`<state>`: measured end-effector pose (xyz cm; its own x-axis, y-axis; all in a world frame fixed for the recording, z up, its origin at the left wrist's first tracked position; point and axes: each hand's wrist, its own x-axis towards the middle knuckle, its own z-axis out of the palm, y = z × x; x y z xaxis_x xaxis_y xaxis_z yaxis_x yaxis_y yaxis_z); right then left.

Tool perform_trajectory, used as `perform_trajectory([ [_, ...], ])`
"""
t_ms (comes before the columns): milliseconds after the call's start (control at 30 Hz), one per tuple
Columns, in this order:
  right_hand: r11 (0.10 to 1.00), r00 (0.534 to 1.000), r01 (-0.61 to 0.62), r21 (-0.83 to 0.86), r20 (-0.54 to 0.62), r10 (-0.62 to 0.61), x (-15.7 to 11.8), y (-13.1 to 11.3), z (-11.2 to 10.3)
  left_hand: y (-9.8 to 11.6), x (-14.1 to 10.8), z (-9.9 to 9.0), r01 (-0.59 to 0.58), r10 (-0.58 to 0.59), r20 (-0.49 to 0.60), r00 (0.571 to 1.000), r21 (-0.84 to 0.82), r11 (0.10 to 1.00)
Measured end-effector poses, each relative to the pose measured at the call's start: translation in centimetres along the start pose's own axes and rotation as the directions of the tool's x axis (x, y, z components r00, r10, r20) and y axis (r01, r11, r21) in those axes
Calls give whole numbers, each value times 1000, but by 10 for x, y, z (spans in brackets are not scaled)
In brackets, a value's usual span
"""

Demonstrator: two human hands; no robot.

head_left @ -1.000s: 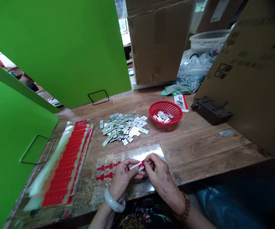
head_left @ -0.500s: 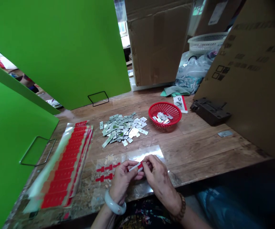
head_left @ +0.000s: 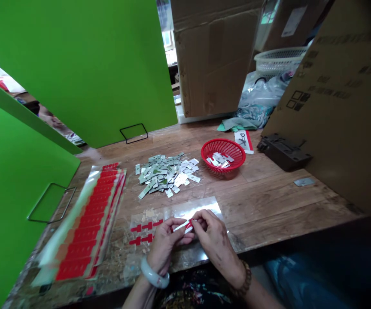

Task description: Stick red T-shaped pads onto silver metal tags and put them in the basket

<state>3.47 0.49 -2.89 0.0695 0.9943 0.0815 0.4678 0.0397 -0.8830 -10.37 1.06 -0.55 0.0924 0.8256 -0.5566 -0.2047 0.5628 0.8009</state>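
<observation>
Where the left hand (head_left: pixel 165 241) and the right hand (head_left: pixel 217 238) meet, in the head view, one flat pale piece (head_left: pixel 182 227) with a red end (head_left: pixel 189 224) lies between them, above the near part of the wooden worktop (head_left: pixel 263 199).

Left hand: closed narrow, thumb and fingers gripping the pale length. Right hand: fingertips drawn together at the red end; whether they press or lift it cannot be told.

Handling, as judged: left grip steady and back from the end; red squared to the edges before firm pressure; rubbing outward from the middle, to limit creases or trapped air; little finger contact with any sticky face.

Beside the left hand: clear sheet (head_left: pixel 210 205) with red tab shapes (head_left: pixel 147 225) in two rows, part hidden by that hand.

Further left: stack of red-banded sheets (head_left: pixel 90 221), laid lengthwise.

Beyond the hands: loose heap of small metal plates (head_left: pixel 168 174).

Right of the heap: red basket (head_left: pixel 241 158), perforated, containing pale pieces with red parts (head_left: pixel 220 159).

Right side: dark metal block (head_left: pixel 284 151); single grey plate (head_left: pixel 304 181), lying nearer than the block.
</observation>
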Motion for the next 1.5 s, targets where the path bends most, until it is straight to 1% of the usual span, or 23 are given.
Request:
perform_trajectory([
  [367, 961, 988, -143, 235, 85, 126, 7, 6, 0, 5, 1, -3, 39, -39, 39, 998, 14, 999],
  [467, 926, 975, -220, 308, 94, 201, 10, 9, 1, 6, 1, -4, 43, -44, 39, 998, 22, 999],
  [567, 863, 955, -294, 411, 164, 248, 13, 13, -1, 7, 1, -4, 51, -52, 42, 998, 24, 998],
  [633, 839, 947, -309, 448, 228, 227, 14, 17, -4, 8, 1, -4, 56, -57, 51, 997, 24, 998],
  [800, 850, 944, -282, 445, 286, 164, 12, 21, -10, 10, 1, -4, 66, -68, 63, 996, 33, 997],
  [967, 819, 905, -329, 470, 404, 132, 10, 21, -8, 7, 0, -5, 38, -43, 93, 995, 52, 998],
  [1267, 793, 903, -333, 510, 415, 112, 8, 19, -6, 8, 0, -3, 10, -18, 101, 995, 74, 997],
  [1400, 763, 882, -381, 522, 453, 130, 9, 17, -6, 6, 1, -2, -22, 11, 92, 996, 122, 992],
  [1500, 758, 873, -396, 519, 468, 136, 11, 18, -6, 3, 3, -1, -60, 46, 103, 994, 138, 989],
])
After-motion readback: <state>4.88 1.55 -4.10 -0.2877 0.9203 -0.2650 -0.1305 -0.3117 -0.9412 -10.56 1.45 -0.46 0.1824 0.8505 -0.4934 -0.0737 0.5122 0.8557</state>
